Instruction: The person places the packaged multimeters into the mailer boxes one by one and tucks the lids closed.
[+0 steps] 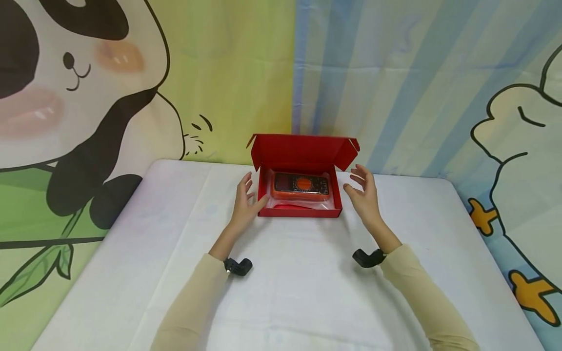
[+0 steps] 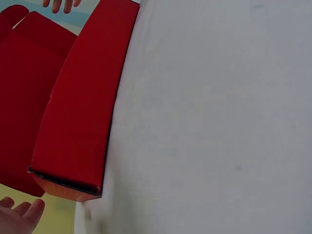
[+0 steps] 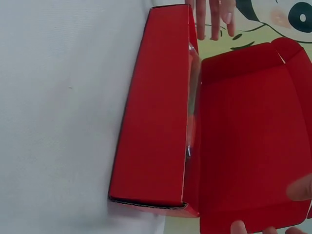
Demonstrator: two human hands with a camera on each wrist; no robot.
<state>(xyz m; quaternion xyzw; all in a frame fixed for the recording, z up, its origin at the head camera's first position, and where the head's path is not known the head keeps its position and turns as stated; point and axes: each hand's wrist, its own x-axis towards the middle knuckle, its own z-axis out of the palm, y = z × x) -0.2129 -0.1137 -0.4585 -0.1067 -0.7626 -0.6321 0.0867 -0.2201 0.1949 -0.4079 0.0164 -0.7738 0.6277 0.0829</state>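
A red cardboard box (image 1: 300, 213) stands on the table with its lid (image 1: 303, 148) raised at the back. Inside lies an orange and black multimeter (image 1: 301, 185) with a round orange dial, in clear plastic wrapping (image 1: 322, 202). My left hand (image 1: 246, 204) is at the box's left side, fingers loosely bent and thumb near the front corner. Off the right side is my right hand (image 1: 365, 197), fingers spread and apart from the box. Neither hand holds anything. In both wrist views the box's front wall (image 2: 80, 107) fills much of the frame, with fingertips showing at its ends.
The white-covered table (image 1: 290, 273) extends around the box. Behind it hangs a printed curtain (image 1: 246, 73) with a panda on the left and a white cartoon figure on the right. A black wrist camera (image 1: 238, 266) sits on the left wrist, another (image 1: 369, 258) on the right.
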